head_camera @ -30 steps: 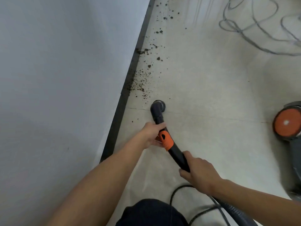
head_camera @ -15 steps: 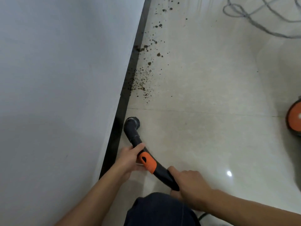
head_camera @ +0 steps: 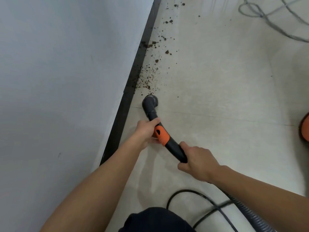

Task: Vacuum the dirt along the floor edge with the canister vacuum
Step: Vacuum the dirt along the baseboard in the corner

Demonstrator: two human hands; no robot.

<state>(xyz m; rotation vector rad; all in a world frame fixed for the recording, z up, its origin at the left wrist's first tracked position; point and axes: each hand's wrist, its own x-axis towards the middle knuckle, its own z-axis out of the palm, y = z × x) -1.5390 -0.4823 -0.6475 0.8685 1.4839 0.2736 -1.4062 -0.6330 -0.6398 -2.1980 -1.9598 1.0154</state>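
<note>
The vacuum wand (head_camera: 173,148) is gripped by the left hand (head_camera: 145,131) and the right hand (head_camera: 197,163), fingers curled round it; its nozzle (head_camera: 150,102) is held just beside the baseboard (head_camera: 132,84), where dirt (head_camera: 148,77) is strewn

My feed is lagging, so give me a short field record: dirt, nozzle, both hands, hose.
dirt: strewn beside black baseboard
nozzle: on floor, at near end of the dirt
left hand: grips wand ahead of orange collar
right hand: grips wand behind the collar
hose: runs out of frame, lower right
</note>
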